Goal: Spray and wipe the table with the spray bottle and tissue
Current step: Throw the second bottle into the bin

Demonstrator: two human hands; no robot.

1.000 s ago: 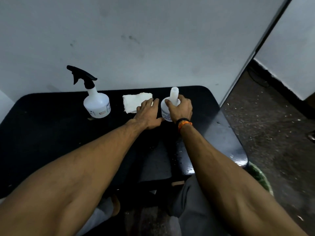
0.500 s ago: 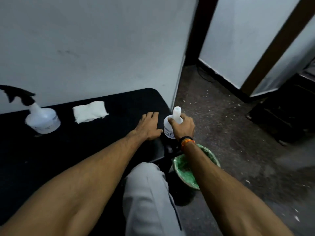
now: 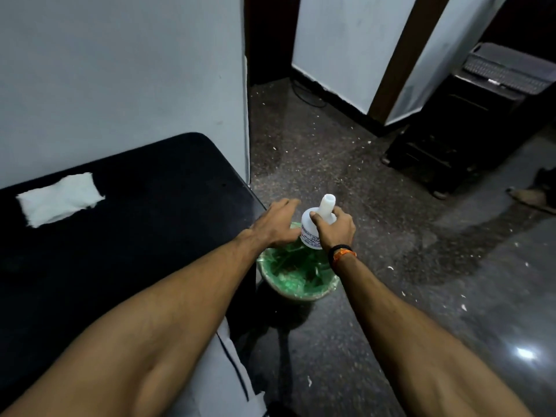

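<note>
My right hand [image 3: 334, 228] grips a small white bottle [image 3: 316, 224] with no cap, its open neck pointing up. It is held in the air past the right end of the black table [image 3: 150, 212], above a green-lined bin [image 3: 296, 275]. My left hand [image 3: 276, 225] hovers beside the bottle with fingers spread, holding nothing; whether it touches the bottle I cannot tell. A white tissue [image 3: 58, 198] lies flat on the table at the far left. The spray bottle with the black trigger is out of view.
The bin stands on the dark speckled floor right beside the table's end. A white wall runs behind the table, ending at a dark doorway [image 3: 267, 40]. A black rolling cabinet [image 3: 460, 127] stands at the far right, with a sandal [image 3: 532, 198] near it.
Both hands carried the white bottle from the table top to the right, off the table's end and over the bin. My view swung right, so the spray bottle left the frame.
</note>
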